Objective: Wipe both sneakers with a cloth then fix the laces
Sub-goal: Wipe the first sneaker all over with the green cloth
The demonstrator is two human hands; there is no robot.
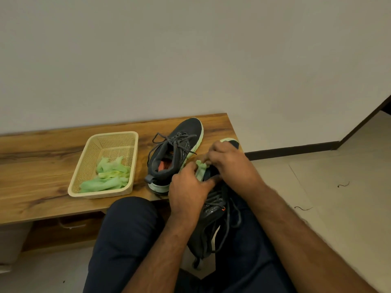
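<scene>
Both hands, left [188, 191] and right [229, 160], curl over the lap sneaker [213, 216], pinching a green cloth [201, 168].

A home entryway: low wooden bench [42, 166] (against a plain wall [190, 49]), tiled floor [338, 197].

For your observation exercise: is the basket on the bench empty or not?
Not empty. The basket sits upright on the bench, and crumpled green cloths lie in its near half.

Seated, both forearms reaching toward 12 o'clock, the left hand [188, 188] and right hand [227, 160] meet with fingers curled, the right at the left's 1 o'clock.
</scene>
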